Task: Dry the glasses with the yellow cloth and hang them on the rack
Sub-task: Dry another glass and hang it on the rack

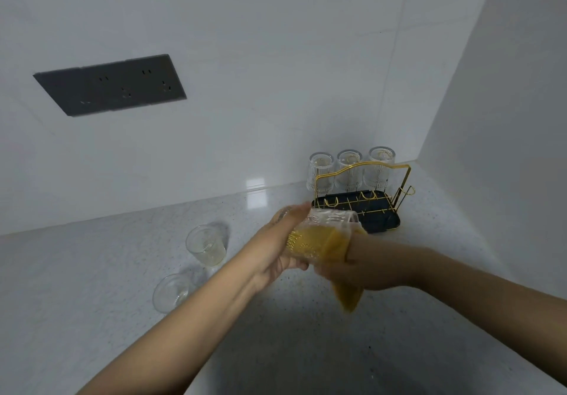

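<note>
I observed the left hand [277, 250] gripping a ribbed glass [325, 225] above the counter [92, 272], while the right hand [362, 267] held the yellow cloth [319, 242] pushed inside it. Three glasses [348, 169] hung upended on the gold rack [362, 192] behind; two more [205, 244] stood left. I could read no writing or brand.

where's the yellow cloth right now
In the head view, right of centre, the yellow cloth is stuffed inside the clear ribbed glass held by both hands, just in front of the gold wire rack.
</note>
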